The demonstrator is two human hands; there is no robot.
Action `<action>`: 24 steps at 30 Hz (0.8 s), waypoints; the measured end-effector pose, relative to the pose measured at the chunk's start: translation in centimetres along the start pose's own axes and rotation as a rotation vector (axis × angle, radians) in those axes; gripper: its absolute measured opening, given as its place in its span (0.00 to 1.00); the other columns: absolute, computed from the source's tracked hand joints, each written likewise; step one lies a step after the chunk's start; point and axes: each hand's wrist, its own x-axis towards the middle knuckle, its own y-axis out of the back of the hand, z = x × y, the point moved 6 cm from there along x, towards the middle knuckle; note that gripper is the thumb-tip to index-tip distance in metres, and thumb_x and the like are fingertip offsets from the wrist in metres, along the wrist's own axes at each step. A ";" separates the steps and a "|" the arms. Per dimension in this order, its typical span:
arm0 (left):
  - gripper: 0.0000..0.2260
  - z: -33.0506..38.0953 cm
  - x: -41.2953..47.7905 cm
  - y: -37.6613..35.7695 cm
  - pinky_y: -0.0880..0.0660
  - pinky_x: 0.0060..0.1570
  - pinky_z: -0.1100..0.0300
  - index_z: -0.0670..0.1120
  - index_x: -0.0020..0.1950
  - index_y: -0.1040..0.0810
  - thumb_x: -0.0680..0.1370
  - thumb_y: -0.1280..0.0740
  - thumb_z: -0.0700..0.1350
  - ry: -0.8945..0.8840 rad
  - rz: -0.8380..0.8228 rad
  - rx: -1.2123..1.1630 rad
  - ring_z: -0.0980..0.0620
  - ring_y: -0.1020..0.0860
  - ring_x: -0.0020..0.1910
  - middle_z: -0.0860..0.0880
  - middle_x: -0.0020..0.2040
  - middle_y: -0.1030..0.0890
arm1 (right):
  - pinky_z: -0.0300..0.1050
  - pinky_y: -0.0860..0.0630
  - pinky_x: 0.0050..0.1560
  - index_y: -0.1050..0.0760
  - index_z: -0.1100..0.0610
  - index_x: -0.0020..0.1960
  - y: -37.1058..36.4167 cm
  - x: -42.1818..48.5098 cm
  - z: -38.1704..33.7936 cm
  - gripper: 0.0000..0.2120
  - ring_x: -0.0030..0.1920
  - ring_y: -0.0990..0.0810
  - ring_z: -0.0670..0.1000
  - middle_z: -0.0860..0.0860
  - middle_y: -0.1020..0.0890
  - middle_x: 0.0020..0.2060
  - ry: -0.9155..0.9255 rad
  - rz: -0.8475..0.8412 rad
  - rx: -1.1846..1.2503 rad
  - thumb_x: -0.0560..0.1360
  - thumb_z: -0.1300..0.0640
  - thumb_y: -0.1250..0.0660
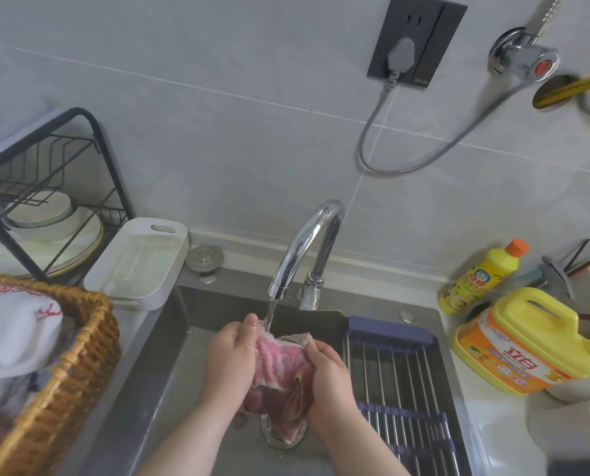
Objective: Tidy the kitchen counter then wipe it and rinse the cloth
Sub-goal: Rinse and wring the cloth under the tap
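Note:
A pink and white cloth (277, 359) is stretched between both my hands over the steel sink (170, 355). My left hand (231, 359) grips its left edge and my right hand (328, 379) grips its right edge. Water runs from the chrome tap (307, 245) onto the cloth's top edge, close to my left fingers. The wet lower end of the cloth hangs down over the drain (283, 438).
A metal drying rack (400, 383) spans the sink's right half. Yellow detergent jug (527, 341) and bottle (482, 276) stand on the right counter. On the left are a wicker basket (77, 369), a white tray (139, 262) and a black dish rack (46, 187) with plates.

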 end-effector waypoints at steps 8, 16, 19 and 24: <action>0.12 -2.0 -0.6 -0.5 0.20 0.46 0.44 0.46 0.47 0.20 0.80 0.38 0.52 0.245 -0.161 -0.252 0.44 0.16 0.41 0.43 0.42 0.16 | 0.56 0.21 0.56 0.27 0.57 0.64 -0.3 2.2 -1.2 0.15 0.53 0.19 0.57 0.57 0.19 0.53 0.035 0.048 -0.251 0.77 0.57 0.35; 0.10 -1.5 -0.7 0.5 0.19 0.48 0.48 0.49 0.48 0.21 0.79 0.38 0.53 0.206 -0.190 -0.169 0.50 0.17 0.42 0.47 0.43 0.16 | 0.38 0.35 0.32 0.28 0.57 0.53 1.1 3.6 -6.1 0.09 0.37 0.27 0.45 0.46 0.24 0.38 0.341 0.302 -0.698 0.81 0.51 0.40; 0.09 -1.4 -0.6 0.8 0.20 0.49 0.45 0.51 0.49 0.21 0.79 0.38 0.53 0.226 -0.210 -0.203 0.47 0.18 0.45 0.47 0.45 0.17 | 0.38 0.33 0.34 0.25 0.58 0.54 1.5 4.3 -5.7 0.11 0.41 0.23 0.48 0.49 0.20 0.41 0.381 0.288 -0.665 0.82 0.53 0.43; 0.08 -1.4 -0.8 0.8 0.28 0.48 0.26 0.56 0.45 0.20 0.77 0.36 0.56 0.291 -0.282 -0.278 0.29 0.20 0.48 0.48 0.42 0.15 | 0.40 0.33 0.32 0.26 0.59 0.50 1.6 5.2 -7.0 0.10 0.39 0.23 0.51 0.51 0.20 0.40 0.386 0.270 -0.703 0.81 0.56 0.43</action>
